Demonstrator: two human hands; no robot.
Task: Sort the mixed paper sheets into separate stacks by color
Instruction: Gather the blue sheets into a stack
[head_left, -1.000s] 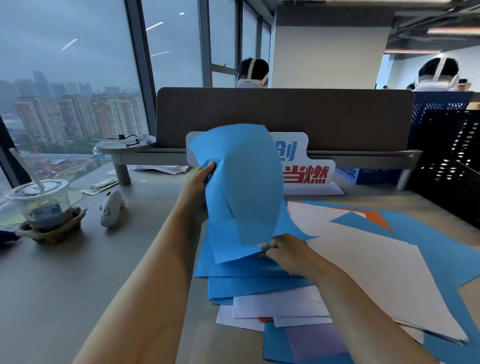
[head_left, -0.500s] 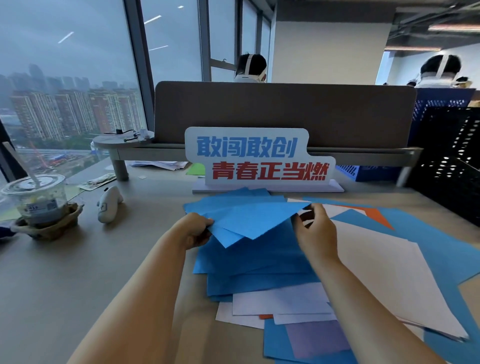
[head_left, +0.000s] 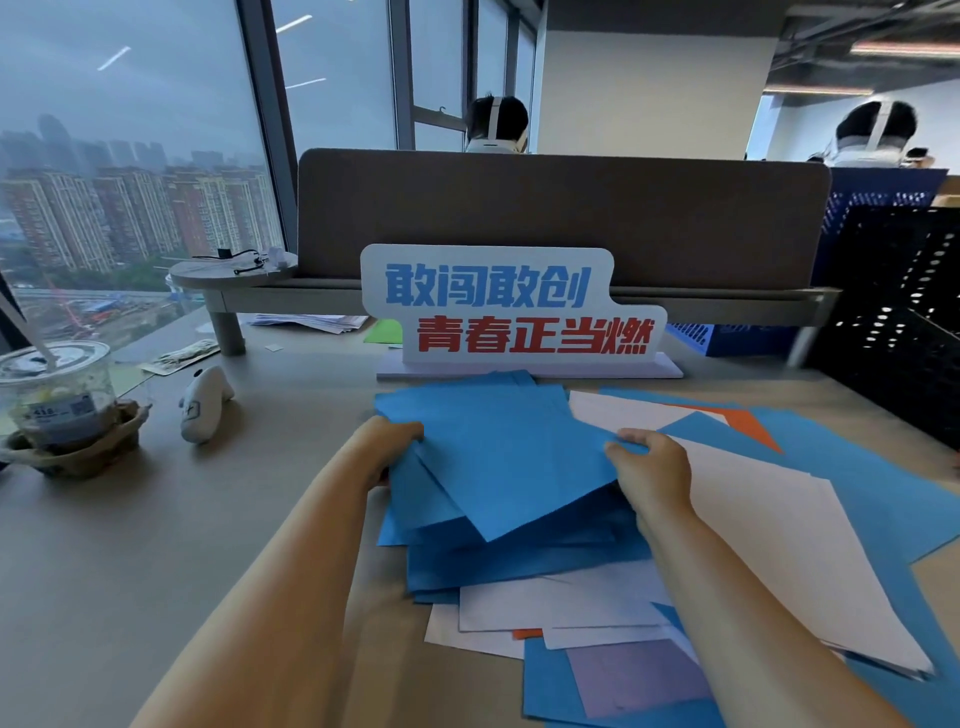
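At the middle of the table (head_left: 130, 545), straight ahead of you at 12 o'clock: the blue stack (head_left: 498, 467), several blue sheets lying flat and fanned, corners not squared.

- Your left hand (head_left: 387, 447): at the stack's 9 o'clock edge, fingers curled over and gripping that edge.
- Your right hand (head_left: 649, 467): at the stack's 3 o'clock edge, fingers (head_left: 631, 439) bent over the rim of the top blue sheet and holding it.
- Large white sheet (head_left: 779, 545): at 3 o'clock of the stack, flat, touching it and running under your right forearm.
- Orange sheet (head_left: 748, 421): at 2 o'clock, only a wedge showing between white and blue paper.
- Loose blue sheets (head_left: 883, 493): at 3 to 4 o'clock, under the large white sheet, spread to the table's right side.
- Small white sheets (head_left: 545, 603): at 6 o'clock, tucked partly under the blue stack.
- Purple sheet (head_left: 634, 675): at 6 o'clock, nearest you, on top of more blue paper.
- Sign (head_left: 509, 306): upright at 12 o'clock, just beyond the stack, blue and red lettering.
- Cup (head_left: 57, 400): at 9 o'clock, well apart, lidded with a straw, in a paper holder.
- White handheld device (head_left: 202, 402): at 10 o'clock, between cup and stack.
- Black crate (head_left: 893, 322): at 2 o'clock, at the table's far right.
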